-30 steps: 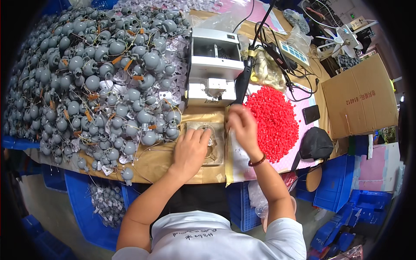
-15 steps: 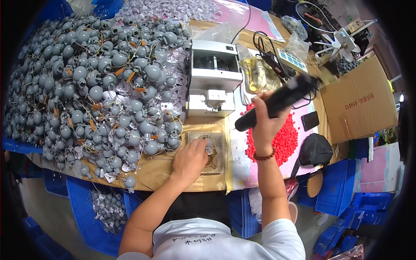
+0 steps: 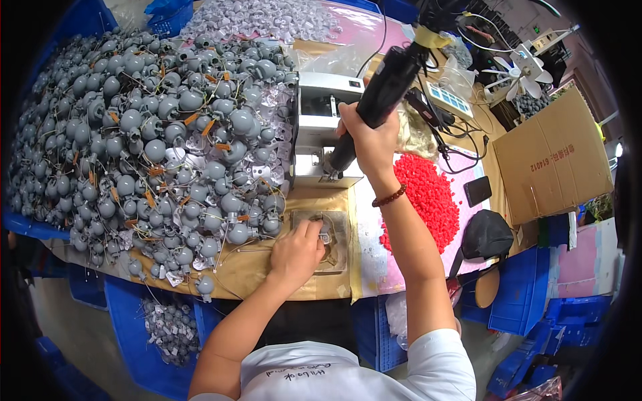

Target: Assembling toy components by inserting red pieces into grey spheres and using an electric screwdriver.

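My right hand [image 3: 371,137] is wrapped round a black electric screwdriver [image 3: 386,83]. Its lower end meets the front of a white screw feeder [image 3: 334,123], where a small metal outlet block [image 3: 309,164] sits; the very tip is hard to see. At the table's front, my left hand [image 3: 299,252] rests on a square fixture block [image 3: 331,260]. The left fingers are bent and pressed down on a small pale part [image 3: 325,235] in the fixture's recess. My fingers hide much of that part, and I cannot make out exactly what they grip.
Grey round lamp-like parts with wires [image 3: 154,148] are heaped on the left. Small red pieces [image 3: 428,200] lie right of the feeder, near a black phone [image 3: 477,192] and a black pouch [image 3: 487,232]. A cardboard box [image 3: 554,157] and small fan [image 3: 518,75] stand at right.
My right hand has swung the screwdriver left from above the red pieces to the feeder's front, turning it steeper. My left hand stays at the fixture, barely shifted.
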Demonstrator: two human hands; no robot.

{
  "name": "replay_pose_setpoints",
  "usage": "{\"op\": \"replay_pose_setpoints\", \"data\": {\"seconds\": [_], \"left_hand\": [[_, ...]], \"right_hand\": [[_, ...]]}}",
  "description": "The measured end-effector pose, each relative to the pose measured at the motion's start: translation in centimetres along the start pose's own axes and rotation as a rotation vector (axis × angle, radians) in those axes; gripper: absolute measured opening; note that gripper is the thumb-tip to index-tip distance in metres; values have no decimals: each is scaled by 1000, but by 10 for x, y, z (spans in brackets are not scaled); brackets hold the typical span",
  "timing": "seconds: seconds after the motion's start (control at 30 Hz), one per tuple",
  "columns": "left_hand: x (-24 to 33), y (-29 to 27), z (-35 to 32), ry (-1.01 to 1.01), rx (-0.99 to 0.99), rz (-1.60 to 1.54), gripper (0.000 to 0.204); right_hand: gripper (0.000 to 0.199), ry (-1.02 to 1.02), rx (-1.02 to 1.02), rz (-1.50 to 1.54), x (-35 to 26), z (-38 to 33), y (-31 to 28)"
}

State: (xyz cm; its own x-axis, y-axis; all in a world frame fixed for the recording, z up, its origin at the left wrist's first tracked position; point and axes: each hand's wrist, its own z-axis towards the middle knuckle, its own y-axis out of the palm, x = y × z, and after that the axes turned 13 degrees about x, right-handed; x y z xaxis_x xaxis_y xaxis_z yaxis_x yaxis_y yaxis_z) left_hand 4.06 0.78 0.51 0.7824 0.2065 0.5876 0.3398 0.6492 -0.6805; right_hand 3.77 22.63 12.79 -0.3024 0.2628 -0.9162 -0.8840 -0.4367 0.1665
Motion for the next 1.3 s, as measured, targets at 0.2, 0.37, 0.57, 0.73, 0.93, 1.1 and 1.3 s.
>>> {"op": "replay_pose_setpoints", "data": {"seconds": [0.2, 0.37, 0.57, 0.73, 0.93, 1.1, 1.3], "left_hand": [[1, -4, 0, -22, -10, 38, 32], [4, -4, 1, -29, -2, 64, 32], [3, -2, 0, -19, 0, 65, 32], [3, -2, 0, -13, 6, 65, 32], [0, -2, -1, 35, 44, 23, 34], [-7, 0, -1, 45, 20, -50, 38], [-7, 0, -1, 31, 19, -71, 39]], "right_hand": [[73, 149, -98, -5, -30, -56, -14], [79, 53, -189, -12, -19, -92, -36], [80, -31, -228, 30, -5, -106, -43], [80, -88, -269, 10, -4, -110, -46], [74, -93, -334, -19, -3, -119, -49], [66, -63, -405, 85, 5, -136, -58], [57, -121, -318, 114, 19, -144, -56]]}}
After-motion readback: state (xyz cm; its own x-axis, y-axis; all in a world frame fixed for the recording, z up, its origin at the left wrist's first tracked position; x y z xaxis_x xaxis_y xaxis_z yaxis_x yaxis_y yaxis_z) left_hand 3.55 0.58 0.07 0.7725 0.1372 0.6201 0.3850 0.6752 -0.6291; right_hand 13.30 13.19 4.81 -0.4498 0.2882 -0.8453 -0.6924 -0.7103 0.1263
